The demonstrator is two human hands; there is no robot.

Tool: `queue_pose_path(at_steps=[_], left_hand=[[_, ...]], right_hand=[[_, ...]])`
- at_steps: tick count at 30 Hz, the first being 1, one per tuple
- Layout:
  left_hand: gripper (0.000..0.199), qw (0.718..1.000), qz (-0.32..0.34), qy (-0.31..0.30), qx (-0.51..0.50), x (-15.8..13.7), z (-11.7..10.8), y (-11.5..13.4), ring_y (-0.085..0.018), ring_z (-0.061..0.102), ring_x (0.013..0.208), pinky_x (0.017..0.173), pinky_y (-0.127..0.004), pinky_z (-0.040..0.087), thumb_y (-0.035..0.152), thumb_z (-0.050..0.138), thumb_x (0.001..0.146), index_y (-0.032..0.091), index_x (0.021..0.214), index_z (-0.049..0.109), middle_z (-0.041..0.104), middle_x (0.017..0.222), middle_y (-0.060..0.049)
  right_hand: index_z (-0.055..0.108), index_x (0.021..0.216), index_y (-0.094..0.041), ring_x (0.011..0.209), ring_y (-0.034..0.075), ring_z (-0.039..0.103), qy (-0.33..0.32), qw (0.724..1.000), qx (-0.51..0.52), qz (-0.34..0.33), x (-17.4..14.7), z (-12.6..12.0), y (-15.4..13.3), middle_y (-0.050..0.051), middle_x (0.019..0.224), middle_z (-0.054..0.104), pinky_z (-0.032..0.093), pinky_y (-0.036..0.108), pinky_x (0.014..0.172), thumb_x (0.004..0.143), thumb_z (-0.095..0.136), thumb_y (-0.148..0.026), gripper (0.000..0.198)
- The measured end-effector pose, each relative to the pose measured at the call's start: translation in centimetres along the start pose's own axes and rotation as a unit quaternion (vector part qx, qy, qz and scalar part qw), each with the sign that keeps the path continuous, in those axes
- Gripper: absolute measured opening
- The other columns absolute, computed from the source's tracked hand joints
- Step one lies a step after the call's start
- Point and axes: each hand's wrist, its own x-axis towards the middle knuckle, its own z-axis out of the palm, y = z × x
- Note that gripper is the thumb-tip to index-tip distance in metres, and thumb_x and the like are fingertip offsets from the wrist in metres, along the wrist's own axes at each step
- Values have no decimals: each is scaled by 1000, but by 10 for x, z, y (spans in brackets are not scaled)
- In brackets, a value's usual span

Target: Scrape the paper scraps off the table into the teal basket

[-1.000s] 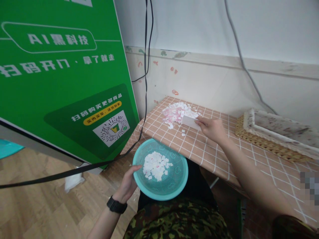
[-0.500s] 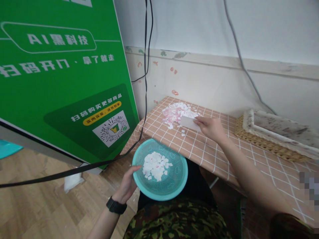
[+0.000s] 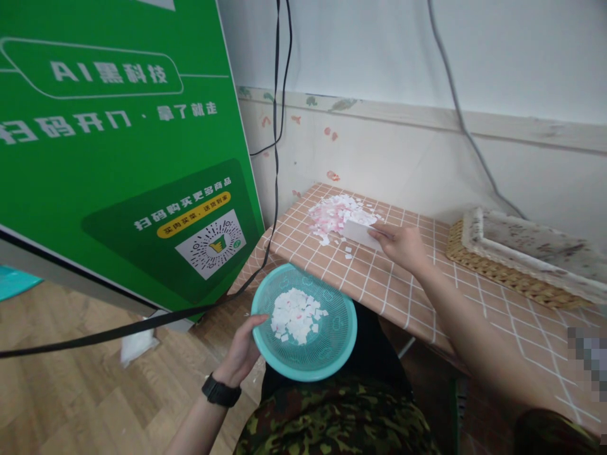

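My left hand [image 3: 245, 346] grips the left rim of a turquoise plastic strainer basket [image 3: 339, 360], thumb over the edge. The basket sits over my lap below the table edge. White paper scraps [image 3: 294, 315], a few with pink marks, lie in its bottom. A white card [image 3: 361, 234] is pinched in my right hand [image 3: 401, 245], held on edge over the table. The card touches or stands just in front of a heap of white and pink paper scraps [image 3: 327, 215]. Several loose scraps lie on the cloth near the card.
A checked brown cloth covers the table [image 3: 379, 278]. A wicker basket [image 3: 516, 272] with a fabric lining stands at the right by the wall. A green cabinet [image 3: 118, 158] rises at the left. A black strap [image 3: 142, 325] hangs across on the left.
Very little differs. The right hand and card have barely shifted at the heap; the left hand and strainer basket hold their place.
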Motion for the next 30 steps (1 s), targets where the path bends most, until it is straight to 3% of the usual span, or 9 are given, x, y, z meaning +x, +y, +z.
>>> queue_pose_path(at_steps=[4, 8, 16, 24, 30], left_hand=[[21, 1000, -2, 15, -3, 1, -1, -1, -25, 70, 77, 78, -35, 51, 22, 63, 76, 7, 90, 72, 76, 86, -11], [25, 1000, -6, 13, -3, 2, -3, -1, -25, 69, 78, 78, -35, 51, 22, 63, 77, 7, 94, 71, 76, 88, -11], [22, 1000, -9, 12, -12, 3, -6, -3, -22, 68, 73, 76, -34, 52, 22, 63, 76, 9, 92, 71, 75, 82, -9], [18, 999, 1, 32, -15, 3, -1, -2, -21, 67, 68, 71, -32, 52, 21, 64, 75, 9, 87, 71, 75, 77, -7], [23, 1000, -4, 21, -11, 3, -1, -1, -24, 69, 75, 75, -34, 52, 23, 65, 75, 8, 92, 71, 76, 85, -11]], right_hand=[[74, 99, -22, 81, 26, 70, -14, 1000, 23, -4, -6, -1, -3, 7, 95, 73, 54, 36, 69, 85, 56, -35, 26], [74, 99, -21, 79, 26, 70, 17, 1000, 11, 11, -13, -3, -3, 8, 94, 73, 54, 35, 67, 86, 56, -36, 27], [74, 99, -22, 60, 19, 68, 27, 999, 30, 4, -36, -5, -6, 7, 90, 73, 48, 27, 51, 85, 56, -36, 27], [74, 98, -22, 48, 16, 62, 69, 997, -28, 18, -56, -1, -18, 5, 66, 72, 40, 26, 46, 87, 52, -38, 29], [73, 103, -23, 45, 14, 59, 59, 998, -14, 16, -53, 0, -25, 5, 67, 72, 39, 25, 46, 88, 51, -38, 30]])
